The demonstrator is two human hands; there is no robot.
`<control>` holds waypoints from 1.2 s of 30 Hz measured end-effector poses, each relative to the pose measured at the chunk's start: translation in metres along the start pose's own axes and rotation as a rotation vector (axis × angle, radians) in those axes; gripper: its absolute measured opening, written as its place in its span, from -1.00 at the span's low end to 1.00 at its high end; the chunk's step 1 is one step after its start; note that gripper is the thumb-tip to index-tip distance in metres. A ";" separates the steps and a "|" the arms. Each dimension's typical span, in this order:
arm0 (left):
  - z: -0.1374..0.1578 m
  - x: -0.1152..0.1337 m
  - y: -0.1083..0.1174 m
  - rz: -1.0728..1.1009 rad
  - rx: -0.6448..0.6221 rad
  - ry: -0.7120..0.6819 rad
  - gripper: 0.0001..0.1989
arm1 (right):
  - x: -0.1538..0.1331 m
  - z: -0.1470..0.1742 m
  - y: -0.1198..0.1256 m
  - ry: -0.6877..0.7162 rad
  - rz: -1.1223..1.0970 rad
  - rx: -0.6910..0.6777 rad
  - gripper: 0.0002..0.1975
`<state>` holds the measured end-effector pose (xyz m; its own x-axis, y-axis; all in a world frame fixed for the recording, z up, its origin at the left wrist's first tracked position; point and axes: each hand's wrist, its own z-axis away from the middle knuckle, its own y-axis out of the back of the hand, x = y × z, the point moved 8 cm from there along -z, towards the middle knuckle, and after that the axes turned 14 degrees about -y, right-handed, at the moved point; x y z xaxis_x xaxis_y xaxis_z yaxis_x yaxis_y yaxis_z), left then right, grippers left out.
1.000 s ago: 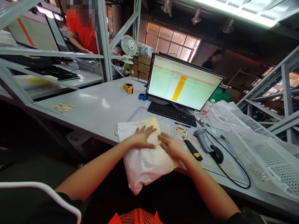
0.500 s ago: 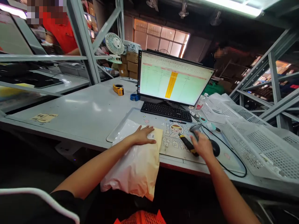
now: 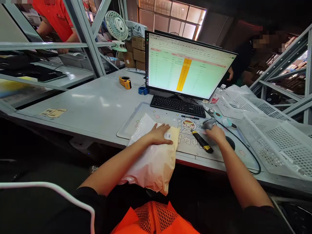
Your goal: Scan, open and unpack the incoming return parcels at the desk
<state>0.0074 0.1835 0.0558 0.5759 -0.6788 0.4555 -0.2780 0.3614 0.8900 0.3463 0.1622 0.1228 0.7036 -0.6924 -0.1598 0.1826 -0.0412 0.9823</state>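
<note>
My left hand (image 3: 161, 134) lies flat with its fingers spread on a white and pale-yellow mailing bag (image 3: 156, 162). The bag bears a small round label near my fingers, and its lower part hangs over the table's front edge. At the right, my right hand (image 3: 216, 134) is closed around the handle of a grey barcode scanner (image 3: 208, 123); its fingers are partly hidden. A black and yellow utility knife (image 3: 201, 141) lies on the desk mat (image 3: 133, 125) between my hands. Partly behind my right wrist sits a black mouse (image 3: 230, 143).
A monitor (image 3: 187, 66) showing a spreadsheet stands behind a black keyboard (image 3: 177, 106). White perforated baskets (image 3: 273, 146) line the right side, near a cable (image 3: 246, 148). Yellow tape (image 3: 125, 82) and blue tape (image 3: 142, 90) sit farther back. A co-worker in red (image 3: 55, 19) stands beyond the frame.
My right hand has come down onto the scanner and closed around its handle. My left hand remains on the bag. The whole view has shifted a little.
</note>
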 end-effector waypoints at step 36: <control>0.063 -0.124 0.051 -0.217 0.538 0.259 -0.54 | -0.062 -0.009 0.001 0.309 -0.234 0.312 -0.35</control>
<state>-0.1267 0.2453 0.0460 0.8109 -0.4998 0.3044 -0.4432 -0.1847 0.8772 0.3088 0.2116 0.1329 0.8476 -0.3950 -0.3543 0.1786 -0.4163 0.8915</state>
